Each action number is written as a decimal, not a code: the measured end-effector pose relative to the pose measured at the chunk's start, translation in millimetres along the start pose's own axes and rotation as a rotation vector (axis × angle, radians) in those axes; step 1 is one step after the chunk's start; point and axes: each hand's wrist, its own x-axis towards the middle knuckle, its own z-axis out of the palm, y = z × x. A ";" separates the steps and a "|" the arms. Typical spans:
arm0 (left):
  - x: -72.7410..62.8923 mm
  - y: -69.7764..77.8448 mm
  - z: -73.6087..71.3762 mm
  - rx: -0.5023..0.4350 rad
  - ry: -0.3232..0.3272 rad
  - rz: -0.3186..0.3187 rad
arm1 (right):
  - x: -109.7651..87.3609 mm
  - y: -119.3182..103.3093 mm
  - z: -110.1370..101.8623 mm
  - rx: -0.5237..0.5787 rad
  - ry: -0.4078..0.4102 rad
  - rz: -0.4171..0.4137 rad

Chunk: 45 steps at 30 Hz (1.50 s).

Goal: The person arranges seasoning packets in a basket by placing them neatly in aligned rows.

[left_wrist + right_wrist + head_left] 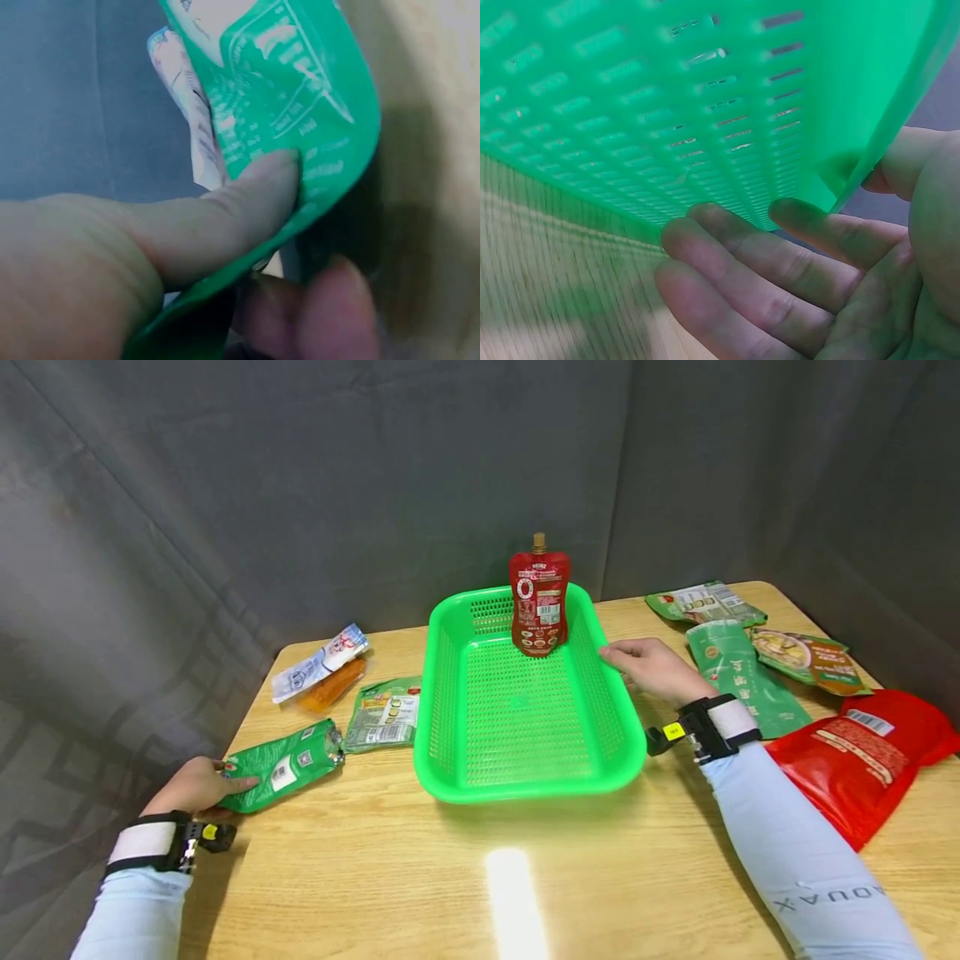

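Your left hand (198, 785) pinches a green printed pouch (315, 750) by its outer end, thumb flat on the face and fingers behind it; the left wrist view shows only blurred fingertips below the edge, and most of the print is illegible. The pouch lies at the table's left side, its silvery end towards the middle.

Your right hand (652, 668) pinches the rim of the green plastic basket (517, 792) between thumb and index finger. The thumb tip is mostly hidden by the rim; the other fingers extend beneath the perforated wall, and you cannot tell whether they touch it, or whether the base rests on the table (360, 868).

Inside, a red Heinz spout pouch (540, 602) leans upright against the far wall, covering some of its holes. Further out, a clear packet (322, 664) partly covers an orange packet (333, 687), and your right sleeve (795, 852) hides part of a red bag (870, 760).
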 end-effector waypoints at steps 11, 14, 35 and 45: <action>-21.9 26.0 -15.8 0.134 0.325 0.270 | 1.3 -1.0 2.2 0.000 -0.008 -0.008; -28.1 43.8 -16.0 0.093 0.413 0.352 | 0.4 -0.2 1.9 -0.016 -0.002 -0.004; -27.0 115.3 38.0 -0.833 0.565 0.253 | -5.9 1.7 -3.6 0.003 0.002 0.009; -13.1 111.6 77.2 -0.710 0.324 0.301 | -0.1 1.3 -1.8 0.018 -0.018 0.012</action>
